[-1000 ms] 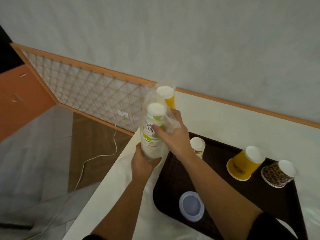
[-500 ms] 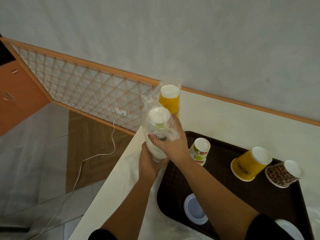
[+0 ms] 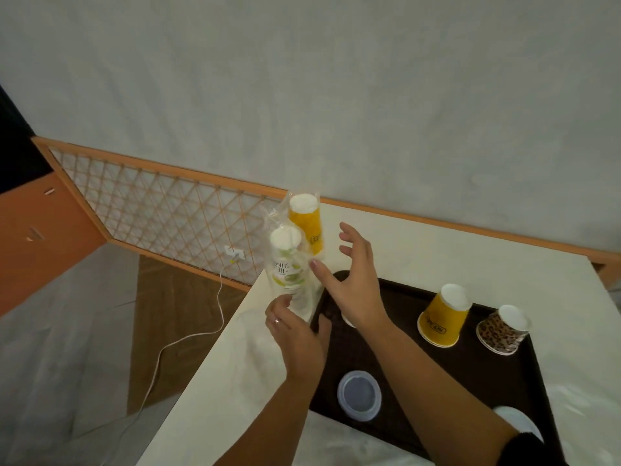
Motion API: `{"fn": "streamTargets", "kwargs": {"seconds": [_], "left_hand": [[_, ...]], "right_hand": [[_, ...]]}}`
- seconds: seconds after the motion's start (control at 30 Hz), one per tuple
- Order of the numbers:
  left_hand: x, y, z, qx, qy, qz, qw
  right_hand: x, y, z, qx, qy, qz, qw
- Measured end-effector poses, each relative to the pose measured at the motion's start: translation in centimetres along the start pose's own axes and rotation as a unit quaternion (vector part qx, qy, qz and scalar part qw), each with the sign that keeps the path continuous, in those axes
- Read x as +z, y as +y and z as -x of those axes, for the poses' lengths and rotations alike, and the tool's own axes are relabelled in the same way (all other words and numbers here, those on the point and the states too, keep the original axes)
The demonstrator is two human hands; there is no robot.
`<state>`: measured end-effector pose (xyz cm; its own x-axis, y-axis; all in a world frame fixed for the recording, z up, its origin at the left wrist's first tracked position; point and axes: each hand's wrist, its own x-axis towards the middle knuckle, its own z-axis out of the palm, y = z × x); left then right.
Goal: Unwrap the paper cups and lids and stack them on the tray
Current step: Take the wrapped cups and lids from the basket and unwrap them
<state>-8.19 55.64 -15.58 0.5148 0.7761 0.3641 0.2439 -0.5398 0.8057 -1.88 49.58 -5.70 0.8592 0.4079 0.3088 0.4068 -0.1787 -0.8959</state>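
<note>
Letting go now: my right hand (image 3: 353, 280) has spread open off the wrapped cup stack (image 3: 289, 270), left hand (image 3: 295, 334) loosely steadies its base beside the tray (image 3: 504, 375). Still wrapped, so unwrapping's next.

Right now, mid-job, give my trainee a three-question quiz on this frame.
1. True or false: the right hand grips the wrapped green-print cup stack.
2. Which cup sits farthest right on the tray? A) yellow cup B) leopard-print cup C) clear lid
3. Fill in: behind the green-print stack stands a wrapped ____ stack.

Key: 1 false, its fingers are spread; 2 B; 3 yellow.
</note>
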Motion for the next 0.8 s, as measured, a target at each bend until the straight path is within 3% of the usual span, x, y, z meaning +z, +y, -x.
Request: {"fn": "streamTargets", "kwargs": {"seconds": [0.17, 0.3, 0.43, 0.6, 0.8], "left_hand": [[1.7, 5.0, 3.2, 0.110, -0.044, 0.033, 0.992], [4.6, 10.6, 6.5, 0.116, -0.138, 0.124, 0.976], [6.9, 18.7, 10.3, 0.150, -0.229, 0.226, 0.935], [10.9, 28.2, 16.4, 0.178, -0.307, 0.246, 0.902], [15.4, 36.9, 24.6, 0.237, -0.407, 0.305, 0.828]], "right_hand": [[-6.1, -1.2, 2.2, -0.032, 0.038, 0.000, 0.999], [-13.0, -0.6, 3.9, -0.042, 0.109, 0.014, 0.993], [-22.4, 0.0, 6.1, -0.040, 0.203, 0.060, 0.977], [-35.3, 1.4, 9.6, -0.026, 0.331, 0.133, 0.934], [-48.4, 3.6, 14.8, 0.023, 0.411, 0.204, 0.888]]}}
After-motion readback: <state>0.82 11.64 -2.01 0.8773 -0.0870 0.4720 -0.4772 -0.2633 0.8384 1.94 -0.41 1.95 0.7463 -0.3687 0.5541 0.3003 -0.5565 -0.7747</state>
